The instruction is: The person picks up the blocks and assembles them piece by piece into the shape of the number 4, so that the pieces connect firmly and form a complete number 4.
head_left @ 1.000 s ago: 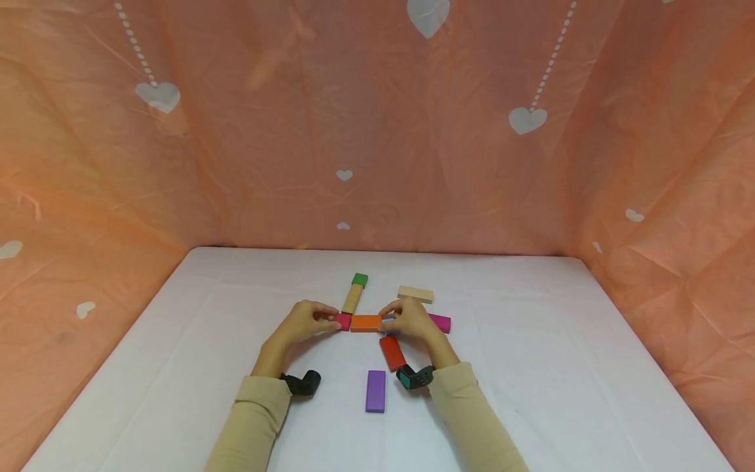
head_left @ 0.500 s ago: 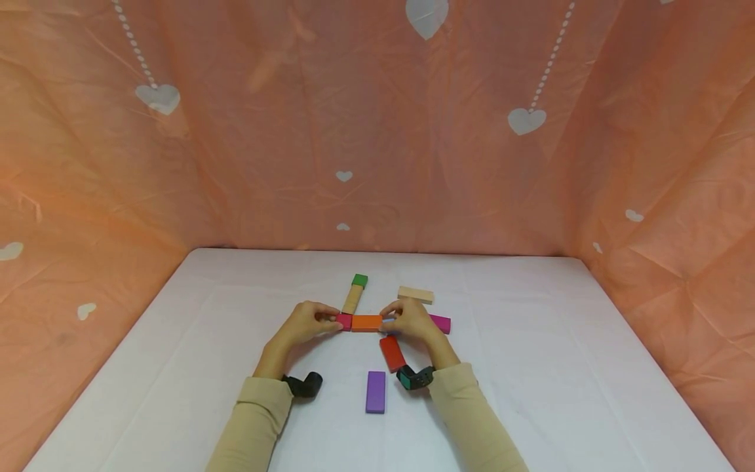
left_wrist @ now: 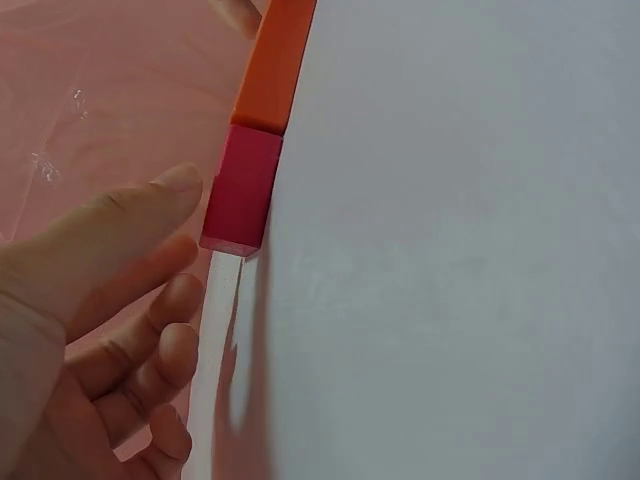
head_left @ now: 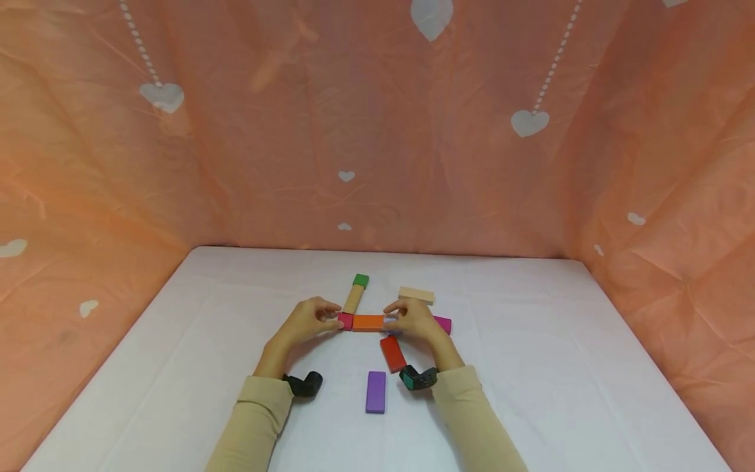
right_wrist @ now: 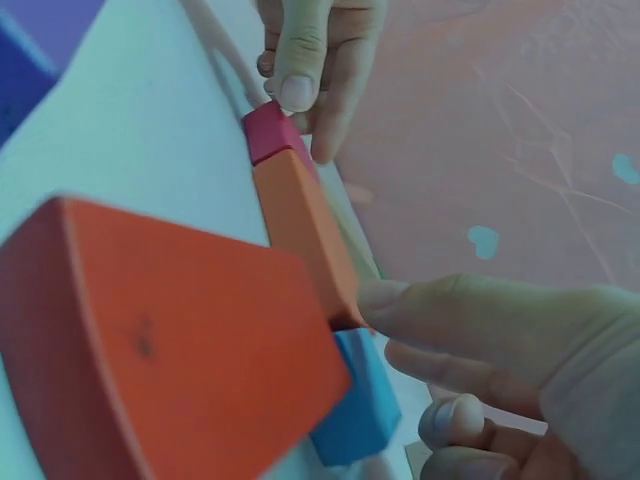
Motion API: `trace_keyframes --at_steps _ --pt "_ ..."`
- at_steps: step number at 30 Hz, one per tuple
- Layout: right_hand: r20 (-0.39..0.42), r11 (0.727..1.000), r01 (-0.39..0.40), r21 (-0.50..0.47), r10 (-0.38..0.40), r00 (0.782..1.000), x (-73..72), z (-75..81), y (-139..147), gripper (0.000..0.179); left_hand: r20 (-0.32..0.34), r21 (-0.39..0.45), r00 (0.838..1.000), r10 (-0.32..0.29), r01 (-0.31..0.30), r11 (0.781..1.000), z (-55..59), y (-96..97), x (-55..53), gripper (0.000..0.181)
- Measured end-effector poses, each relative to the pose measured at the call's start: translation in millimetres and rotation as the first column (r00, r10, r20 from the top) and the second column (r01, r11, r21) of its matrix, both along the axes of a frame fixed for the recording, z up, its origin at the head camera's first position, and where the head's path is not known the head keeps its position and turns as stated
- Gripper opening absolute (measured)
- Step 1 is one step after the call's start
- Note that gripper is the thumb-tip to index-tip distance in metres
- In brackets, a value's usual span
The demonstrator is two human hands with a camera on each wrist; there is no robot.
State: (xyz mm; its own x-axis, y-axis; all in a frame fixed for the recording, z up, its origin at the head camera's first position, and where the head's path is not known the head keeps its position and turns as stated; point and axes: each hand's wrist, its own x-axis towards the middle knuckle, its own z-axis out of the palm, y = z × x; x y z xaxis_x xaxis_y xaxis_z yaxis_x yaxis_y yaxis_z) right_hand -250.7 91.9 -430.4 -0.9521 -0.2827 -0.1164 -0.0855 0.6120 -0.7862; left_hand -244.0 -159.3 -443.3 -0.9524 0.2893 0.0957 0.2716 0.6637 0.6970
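Note:
A small pink block [head_left: 345, 321] and a longer orange block [head_left: 368, 323] lie end to end on the white table. My left hand [head_left: 308, 321] is beside the pink block, thumb and fingertips right at its outer end; the left wrist view shows the fingers [left_wrist: 172, 350] loosely bent around nothing. At the orange block's other end, my right hand [head_left: 413, 320] has thumb and index finger spread apart. Its thumb tip is close to the orange block's corner in the right wrist view. Partly hidden under this hand is a blue block [right_wrist: 362, 405]. A red block [head_left: 392, 354] lies just nearer.
A plain wooden block [head_left: 354, 299] with a green block [head_left: 361, 280] at its far end runs back from the row. Another wooden block [head_left: 416, 295] lies behind the right hand, a magenta block [head_left: 443, 324] to its right. A purple block [head_left: 375, 392] lies in front.
My right thumb and index finger have parted from the orange block's end and shifted slightly right, showing more of the blue block. The left fingers have loosened a little at the pink block.

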Motion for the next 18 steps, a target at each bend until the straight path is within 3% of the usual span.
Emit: trace_keyframes --at_steps 5,13,18 --pt "-0.002 0.999 -0.023 -0.028 0.023 1.0 0.2 2.8 8 0.032 -0.023 0.028 1.0 -0.008 0.009 1.0 4.1 2.2 -0.2 0.033" --pt "-0.027 0.994 -0.099 -0.046 0.098 0.995 3.0 5.5 19 0.033 0.0 0.146 0.997 -0.077 0.077 0.986 7.9 9.5 -4.7 0.033" --pt "-0.012 0.993 -0.113 -0.044 0.112 0.994 2.1 2.6 23 0.034 0.022 0.18 0.996 -0.09 0.084 0.98 5.7 15.3 -5.3 0.036"
